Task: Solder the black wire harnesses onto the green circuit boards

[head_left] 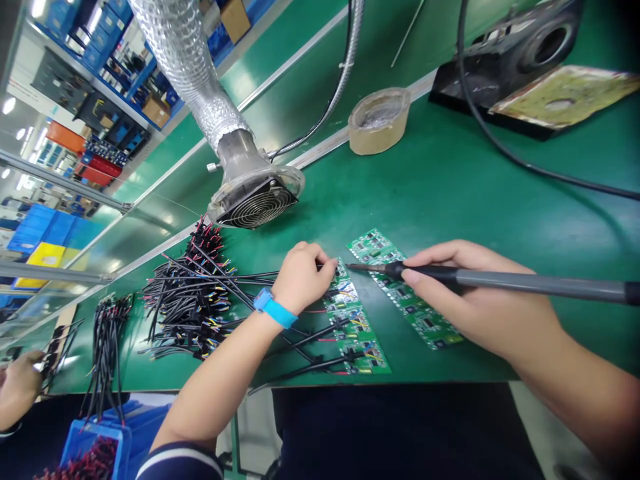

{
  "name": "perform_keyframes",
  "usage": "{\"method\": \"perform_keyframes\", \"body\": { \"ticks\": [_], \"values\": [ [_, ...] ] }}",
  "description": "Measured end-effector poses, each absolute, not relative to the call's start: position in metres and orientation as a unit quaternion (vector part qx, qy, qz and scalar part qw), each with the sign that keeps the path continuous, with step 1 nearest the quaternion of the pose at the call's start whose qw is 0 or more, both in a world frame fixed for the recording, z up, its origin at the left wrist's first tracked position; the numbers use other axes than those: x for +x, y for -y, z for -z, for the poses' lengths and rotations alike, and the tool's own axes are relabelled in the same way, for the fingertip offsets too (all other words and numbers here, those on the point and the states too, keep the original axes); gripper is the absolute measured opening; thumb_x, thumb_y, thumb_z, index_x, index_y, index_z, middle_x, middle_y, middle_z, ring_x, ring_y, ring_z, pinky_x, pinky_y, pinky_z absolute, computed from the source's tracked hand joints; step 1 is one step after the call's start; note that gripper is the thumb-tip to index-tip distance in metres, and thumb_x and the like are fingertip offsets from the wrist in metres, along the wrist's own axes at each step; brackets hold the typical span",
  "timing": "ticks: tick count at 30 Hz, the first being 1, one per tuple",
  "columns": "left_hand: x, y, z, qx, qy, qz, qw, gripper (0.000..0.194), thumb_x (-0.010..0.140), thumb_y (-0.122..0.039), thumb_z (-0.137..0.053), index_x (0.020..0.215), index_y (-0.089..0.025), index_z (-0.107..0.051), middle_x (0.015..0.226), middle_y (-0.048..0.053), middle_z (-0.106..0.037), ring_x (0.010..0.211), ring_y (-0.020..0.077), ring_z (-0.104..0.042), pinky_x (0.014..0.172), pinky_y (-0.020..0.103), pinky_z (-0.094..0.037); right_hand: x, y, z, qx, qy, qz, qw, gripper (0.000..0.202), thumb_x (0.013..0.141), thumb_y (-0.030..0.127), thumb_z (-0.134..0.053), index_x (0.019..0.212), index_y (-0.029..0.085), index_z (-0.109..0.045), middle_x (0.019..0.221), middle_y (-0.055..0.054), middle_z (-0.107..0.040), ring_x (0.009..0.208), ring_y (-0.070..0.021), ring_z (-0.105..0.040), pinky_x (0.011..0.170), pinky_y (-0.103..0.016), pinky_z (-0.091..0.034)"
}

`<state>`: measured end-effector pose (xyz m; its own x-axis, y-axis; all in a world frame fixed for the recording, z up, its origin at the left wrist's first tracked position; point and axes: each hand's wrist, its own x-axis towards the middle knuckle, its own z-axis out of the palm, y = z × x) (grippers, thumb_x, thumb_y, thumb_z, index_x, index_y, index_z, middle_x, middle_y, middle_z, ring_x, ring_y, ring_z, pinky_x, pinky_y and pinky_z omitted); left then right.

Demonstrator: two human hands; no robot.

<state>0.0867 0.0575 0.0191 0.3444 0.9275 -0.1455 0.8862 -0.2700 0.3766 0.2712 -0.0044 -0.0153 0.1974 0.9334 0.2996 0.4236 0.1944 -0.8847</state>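
My right hand (480,300) grips a soldering iron (540,283), its tip pointing left at the top edge of a green circuit board panel (367,327). At that same end of the panel, my left hand (304,277) is closed in a pinch on a black cable (257,276), whose end is hidden by my fingers. Further down the panel, black cables with coloured wires (345,323) lie across the boards. A second circuit board panel (425,317) lies to the right, partly under my right hand and the iron.
A heap of black cables (193,293) lies left, below a fume extractor hood (257,200). Behind are a tape roll (380,123) and a soldering iron stand (520,60) with a yellow sponge (565,97). Another person's hand (23,387) and a blue bin (123,437) are at far left.
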Motion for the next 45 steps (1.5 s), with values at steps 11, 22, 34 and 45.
{"method": "perform_keyframes", "body": {
  "ticks": [11, 22, 34, 45],
  "values": [
    [0.086, -0.056, -0.014, 0.788, -0.564, -0.084, 0.231, 0.019, 0.079, -0.020, -0.061, 0.061, -0.016, -0.056, 0.068, 0.001, -0.054, 0.075, 0.0158, -0.053, 0.074, 0.029, -0.044, 0.269, 0.004, 0.017, -0.583, 0.621, -0.208, 0.481, 0.019, 0.076, 0.043, -0.054, 0.075, 0.026, -0.060, 0.067, 0.004, -0.064, 0.054, -0.0120, -0.057, 0.045, -0.022, -0.041],
    [0.085, -0.054, -0.009, 0.801, -0.552, -0.098, 0.208, 0.016, 0.079, -0.018, -0.060, 0.064, -0.016, -0.055, 0.070, 0.002, -0.055, 0.075, 0.0163, -0.053, 0.074, 0.030, -0.044, 0.269, 0.005, 0.019, -0.589, 0.627, -0.202, 0.467, 0.021, 0.078, 0.045, -0.052, 0.077, 0.026, -0.060, 0.068, 0.003, -0.064, 0.054, -0.0122, -0.057, 0.044, -0.023, -0.040],
    [0.085, -0.053, -0.008, 0.801, -0.551, -0.104, 0.211, 0.017, 0.079, -0.017, -0.060, 0.063, -0.016, -0.054, 0.070, 0.002, -0.055, 0.075, 0.0163, -0.053, 0.073, 0.031, -0.044, 0.271, 0.009, 0.016, -0.646, 0.562, -0.233, 0.460, 0.019, 0.073, 0.045, -0.056, 0.075, 0.027, -0.061, 0.065, 0.003, -0.062, 0.052, -0.0128, -0.053, 0.046, -0.025, -0.036],
    [0.086, -0.051, -0.005, 0.795, -0.565, -0.117, 0.188, 0.017, 0.079, -0.018, -0.059, 0.063, -0.016, -0.053, 0.068, 0.001, -0.053, 0.072, 0.0155, -0.052, 0.071, 0.030, -0.043, 0.269, 0.004, 0.019, -0.622, 0.609, -0.216, 0.442, 0.022, 0.075, 0.048, -0.053, 0.078, 0.028, -0.062, 0.064, 0.004, -0.062, 0.056, -0.0140, -0.057, 0.048, -0.025, -0.041]
  ]
}}
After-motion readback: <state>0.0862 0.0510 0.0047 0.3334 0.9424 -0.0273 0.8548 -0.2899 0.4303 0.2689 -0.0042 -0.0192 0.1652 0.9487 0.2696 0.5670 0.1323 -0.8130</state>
